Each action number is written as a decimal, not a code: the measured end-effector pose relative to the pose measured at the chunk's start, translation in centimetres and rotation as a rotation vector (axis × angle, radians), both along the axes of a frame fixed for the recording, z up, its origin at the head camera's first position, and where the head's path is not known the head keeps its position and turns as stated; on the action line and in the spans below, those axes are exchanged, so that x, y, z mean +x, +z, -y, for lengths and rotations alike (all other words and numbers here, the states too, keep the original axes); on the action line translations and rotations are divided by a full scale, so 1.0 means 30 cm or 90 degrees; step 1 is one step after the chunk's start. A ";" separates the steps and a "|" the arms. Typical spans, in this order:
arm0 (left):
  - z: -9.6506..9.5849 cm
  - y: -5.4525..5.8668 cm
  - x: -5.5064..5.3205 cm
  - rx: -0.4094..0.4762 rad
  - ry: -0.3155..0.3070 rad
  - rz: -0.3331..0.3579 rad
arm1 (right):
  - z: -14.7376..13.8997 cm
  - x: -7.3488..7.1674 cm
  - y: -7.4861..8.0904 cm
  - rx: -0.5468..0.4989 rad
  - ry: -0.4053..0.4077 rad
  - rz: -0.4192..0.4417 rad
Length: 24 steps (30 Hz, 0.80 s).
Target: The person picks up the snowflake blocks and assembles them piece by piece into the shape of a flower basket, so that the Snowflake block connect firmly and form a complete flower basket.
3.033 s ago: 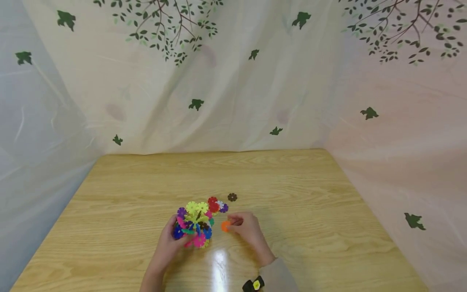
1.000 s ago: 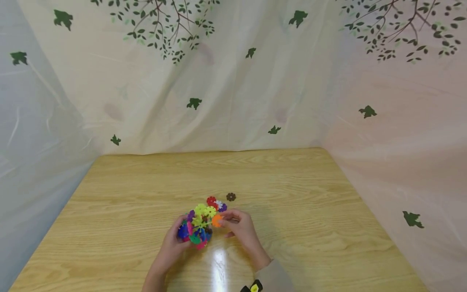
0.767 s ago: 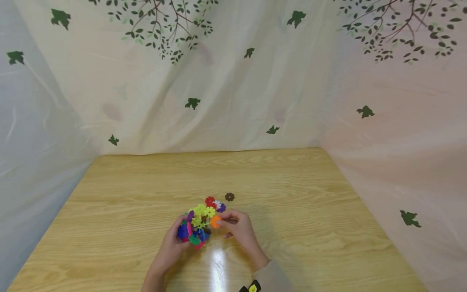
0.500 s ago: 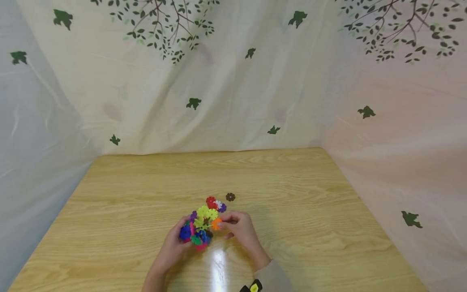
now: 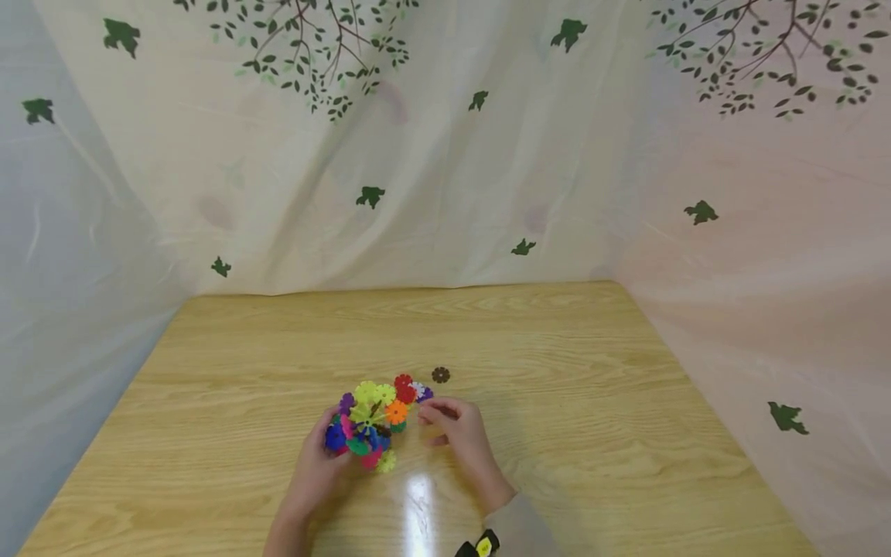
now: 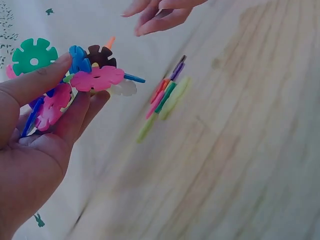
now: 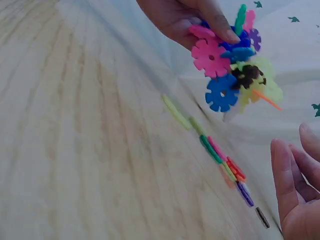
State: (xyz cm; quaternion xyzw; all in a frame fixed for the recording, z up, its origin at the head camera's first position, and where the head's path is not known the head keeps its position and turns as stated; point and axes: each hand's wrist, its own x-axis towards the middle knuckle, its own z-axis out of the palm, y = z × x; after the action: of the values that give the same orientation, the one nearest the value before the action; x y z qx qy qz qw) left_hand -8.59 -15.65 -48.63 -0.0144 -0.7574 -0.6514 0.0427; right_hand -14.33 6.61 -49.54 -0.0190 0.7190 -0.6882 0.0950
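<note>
A cluster of interlocking flower-shaped plastic discs [image 5: 366,418], in yellow, blue, pink, green, purple and brown, is held up over the table by my left hand [image 5: 313,468]. In the left wrist view the thumb presses a blue disc [image 6: 79,60] while fingers support the cluster from below. An orange disc [image 5: 396,411] sits on the cluster's right side; the right wrist view shows it edge-on, slotted in near a brown disc [image 7: 248,76]. Just right of it, my right hand [image 5: 465,437] hangs with loosely bent fingers, thumb and forefinger apart and nothing between them.
Loose discs lie flat on the wooden table [image 5: 592,402] behind and under the cluster: red [image 5: 404,389], purple [image 5: 425,394], green [image 7: 211,149] and yellow-green [image 5: 386,462] ones among them. Farthest back is a brown one [image 5: 441,374]. A pale printed curtain [image 5: 445,193] hangs behind.
My right hand brought the orange disc leftward to the cluster and let go of it; the disc now stays on the cluster. My left hand has turned the cluster and drawn it slightly left.
</note>
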 end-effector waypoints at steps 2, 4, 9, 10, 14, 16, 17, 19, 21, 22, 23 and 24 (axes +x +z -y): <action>0.022 0.002 0.000 -0.002 0.015 0.002 | -0.013 -0.024 -0.005 0.025 -0.029 -0.001; 0.048 0.006 0.002 0.000 0.034 0.015 | -0.024 -0.053 -0.010 0.064 -0.056 -0.021; 0.123 0.008 0.013 0.000 0.082 0.066 | -0.029 -0.132 -0.020 0.167 -0.060 -0.068; 0.136 0.007 0.016 0.000 0.085 0.071 | -0.024 -0.148 -0.022 0.189 -0.049 -0.079; 0.167 0.001 0.025 0.025 0.099 0.070 | 0.013 -0.207 -0.018 0.255 0.005 -0.109; 0.175 0.000 0.029 0.047 0.101 0.063 | 0.037 -0.229 -0.014 0.256 0.031 -0.086; 0.176 0.001 0.030 0.056 0.103 0.062 | 0.047 -0.236 -0.009 0.256 0.042 -0.072; 0.178 0.003 0.032 0.071 0.100 0.057 | 0.063 -0.247 -0.001 0.267 0.060 -0.058; 0.179 0.004 0.032 0.080 0.098 0.052 | 0.074 -0.254 0.001 0.305 0.076 -0.075; 0.178 0.005 0.032 0.082 0.099 0.050 | 0.078 -0.257 0.002 0.335 0.088 -0.096; 0.177 0.006 0.032 0.084 0.099 0.049 | 0.083 -0.258 0.001 0.358 0.096 -0.115; 0.177 0.005 0.031 0.086 0.099 0.046 | 0.087 -0.259 0.001 0.380 0.103 -0.133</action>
State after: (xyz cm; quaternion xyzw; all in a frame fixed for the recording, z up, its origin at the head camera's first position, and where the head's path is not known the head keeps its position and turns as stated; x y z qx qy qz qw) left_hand -7.65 -20.97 -48.47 0.0704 -0.7117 -0.6957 0.0665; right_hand -22.12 4.00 -49.52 -0.1178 0.8910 -0.4317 0.0768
